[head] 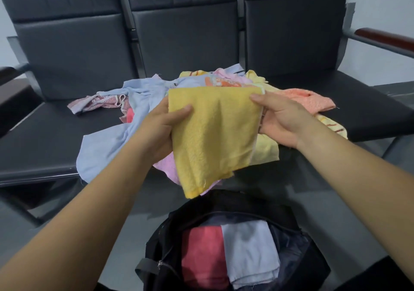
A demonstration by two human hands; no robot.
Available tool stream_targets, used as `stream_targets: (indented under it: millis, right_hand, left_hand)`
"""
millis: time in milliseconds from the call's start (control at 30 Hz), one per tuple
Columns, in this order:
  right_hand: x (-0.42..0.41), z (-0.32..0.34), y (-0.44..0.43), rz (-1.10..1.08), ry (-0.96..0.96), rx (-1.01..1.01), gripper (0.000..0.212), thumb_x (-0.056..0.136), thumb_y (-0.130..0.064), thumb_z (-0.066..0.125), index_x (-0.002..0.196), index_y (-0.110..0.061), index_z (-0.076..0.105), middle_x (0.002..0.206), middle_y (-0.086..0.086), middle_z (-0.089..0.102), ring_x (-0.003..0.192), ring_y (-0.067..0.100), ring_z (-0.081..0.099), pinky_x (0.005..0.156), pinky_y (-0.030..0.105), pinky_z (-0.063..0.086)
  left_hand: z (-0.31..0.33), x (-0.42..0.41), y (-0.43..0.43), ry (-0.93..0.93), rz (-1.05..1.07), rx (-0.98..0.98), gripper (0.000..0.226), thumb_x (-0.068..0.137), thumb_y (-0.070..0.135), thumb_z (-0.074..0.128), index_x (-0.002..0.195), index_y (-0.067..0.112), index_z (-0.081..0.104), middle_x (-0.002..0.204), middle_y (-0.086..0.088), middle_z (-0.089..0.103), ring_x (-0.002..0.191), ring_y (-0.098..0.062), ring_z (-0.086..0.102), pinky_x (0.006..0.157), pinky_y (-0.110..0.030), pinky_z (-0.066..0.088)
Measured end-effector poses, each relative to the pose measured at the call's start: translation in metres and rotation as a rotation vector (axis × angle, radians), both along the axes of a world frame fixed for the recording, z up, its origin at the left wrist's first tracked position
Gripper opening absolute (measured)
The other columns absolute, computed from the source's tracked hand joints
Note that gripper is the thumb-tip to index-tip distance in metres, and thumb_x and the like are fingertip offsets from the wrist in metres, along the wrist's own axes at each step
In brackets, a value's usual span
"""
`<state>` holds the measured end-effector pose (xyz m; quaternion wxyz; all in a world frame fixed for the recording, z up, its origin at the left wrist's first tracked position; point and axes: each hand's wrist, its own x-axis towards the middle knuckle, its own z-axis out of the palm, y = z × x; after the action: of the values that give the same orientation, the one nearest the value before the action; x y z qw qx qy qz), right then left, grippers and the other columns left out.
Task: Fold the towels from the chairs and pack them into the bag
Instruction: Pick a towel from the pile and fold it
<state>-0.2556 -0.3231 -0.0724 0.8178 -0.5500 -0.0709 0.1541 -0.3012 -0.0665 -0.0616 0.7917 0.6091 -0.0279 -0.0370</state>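
Fold step judged in hand: the yellow towel (212, 138) is held just above the heaped towels (107, 142) on the chair seat (44, 133), its left edge clamped by the left hand (156, 131) and its upper right corner pinched by the right hand (280, 120). A further fold is probably called for (the cloth hangs loose), then lowering toward 6 o'clock into the open black bag (161, 246), where a red towel (201, 254) and a pale blue towel (248, 250) are already packed.

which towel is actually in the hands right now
The mustard-yellow towel, pinched at its upper edge by the left hand and right hand. The other towels lie loose on the chair seat or sit folded in the bag.
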Motion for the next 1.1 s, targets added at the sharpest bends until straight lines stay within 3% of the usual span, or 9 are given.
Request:
stream_targets:
  millis: [133, 267, 367, 500, 633, 700, 800, 933, 1100]
  right_hand:
    - [0.002, 0.005, -0.003, -0.132, -0.025, -0.052, 0.038, 0.099, -0.014, 0.064, 0.135, -0.006, 0.062, 0.127, 0.013, 0.072, 0.117, 0.027, 0.070, 0.093, 0.041, 0.059]
    - [-0.003, 0.009, 0.002, -0.089, 0.056, 0.036, 0.034, 0.096, -0.018, 0.067, 0.128, -0.006, 0.067, 0.124, 0.013, 0.073, 0.113, 0.026, 0.072, 0.090, 0.040, 0.061]
    - [-0.006, 0.010, 0.001, 0.035, 0.053, 0.040, 0.020, 0.096, -0.007, 0.062, 0.112, -0.006, 0.074, 0.123, 0.015, 0.073, 0.113, 0.026, 0.072, 0.094, 0.039, 0.060]
    - [-0.007, 0.010, 0.000, -0.090, -0.016, -0.057, 0.040, 0.084, 0.001, 0.071, 0.123, 0.007, 0.065, 0.122, 0.020, 0.072, 0.114, 0.032, 0.071, 0.091, 0.040, 0.061]
    - [-0.015, 0.017, 0.002, -0.254, -0.181, -0.190, 0.025, 0.090, -0.007, 0.073, 0.115, -0.004, 0.072, 0.097, 0.003, 0.079, 0.086, 0.014, 0.077, 0.057, 0.021, 0.056]
    - [-0.018, 0.019, 0.003, -0.286, -0.241, -0.189, 0.017, 0.094, -0.008, 0.070, 0.110, -0.008, 0.074, 0.091, -0.001, 0.077, 0.077, 0.010, 0.075, 0.049, 0.017, 0.050]
    - [-0.022, 0.023, 0.008, -0.315, -0.308, -0.216, 0.014, 0.095, -0.012, 0.070, 0.108, -0.012, 0.074, 0.103, 0.002, 0.078, 0.099, 0.019, 0.076, 0.071, 0.034, 0.062]
    - [-0.023, 0.020, 0.015, -0.448, -0.431, -0.282, 0.010, 0.096, -0.018, 0.069, 0.106, -0.019, 0.071, 0.107, 0.002, 0.076, 0.102, 0.019, 0.073, 0.090, 0.041, 0.061]
    - [-0.022, -0.008, 0.022, -0.349, -0.387, -0.369, 0.025, 0.095, -0.022, 0.070, 0.112, -0.038, 0.060, 0.115, -0.008, 0.069, 0.103, 0.007, 0.069, 0.086, 0.031, 0.060]
  left_hand:
    - [-0.006, 0.003, 0.009, 0.001, -0.027, 0.267, 0.027, 0.091, 0.015, 0.066, 0.115, 0.003, 0.068, 0.108, -0.008, 0.077, 0.102, -0.023, 0.074, 0.081, -0.029, 0.061]
    - [-0.010, 0.004, 0.006, 0.009, 0.099, 0.186, 0.016, 0.095, 0.016, 0.066, 0.105, 0.006, 0.073, 0.099, -0.005, 0.079, 0.093, -0.019, 0.074, 0.079, -0.029, 0.062]
    - [-0.009, 0.003, 0.005, -0.008, 0.075, 0.119, 0.018, 0.099, 0.015, 0.060, 0.113, 0.008, 0.070, 0.101, -0.002, 0.078, 0.092, -0.015, 0.074, 0.075, -0.027, 0.061]
    - [-0.005, 0.001, 0.008, -0.103, 0.032, 0.241, 0.027, 0.099, 0.005, 0.057, 0.125, 0.002, 0.064, 0.111, -0.006, 0.076, 0.103, -0.016, 0.073, 0.082, -0.023, 0.058]
    - [-0.005, 0.000, 0.010, -0.202, 0.171, 0.334, 0.022, 0.093, 0.017, 0.070, 0.112, 0.008, 0.074, 0.115, -0.008, 0.076, 0.113, -0.020, 0.070, 0.101, -0.033, 0.054]
    - [-0.006, 0.001, 0.009, -0.263, 0.260, 0.375, 0.028, 0.090, 0.027, 0.076, 0.110, 0.008, 0.076, 0.126, -0.012, 0.069, 0.121, -0.016, 0.064, 0.108, -0.030, 0.048]
    - [-0.003, -0.001, 0.003, -0.369, 0.321, 0.364, 0.022, 0.097, 0.025, 0.068, 0.116, 0.015, 0.072, 0.129, 0.000, 0.064, 0.122, -0.006, 0.058, 0.091, -0.011, 0.046]
    - [-0.005, -0.001, -0.004, -0.368, 0.242, 0.298, 0.012, 0.106, 0.020, 0.052, 0.114, 0.023, 0.059, 0.092, 0.014, 0.068, 0.089, -0.004, 0.063, 0.079, -0.019, 0.048]
    - [-0.030, 0.002, -0.009, -0.237, 0.224, 0.407, 0.047, 0.093, 0.024, 0.059, 0.136, 0.038, 0.044, 0.126, 0.016, 0.059, 0.114, -0.003, 0.058, 0.090, -0.025, 0.050]
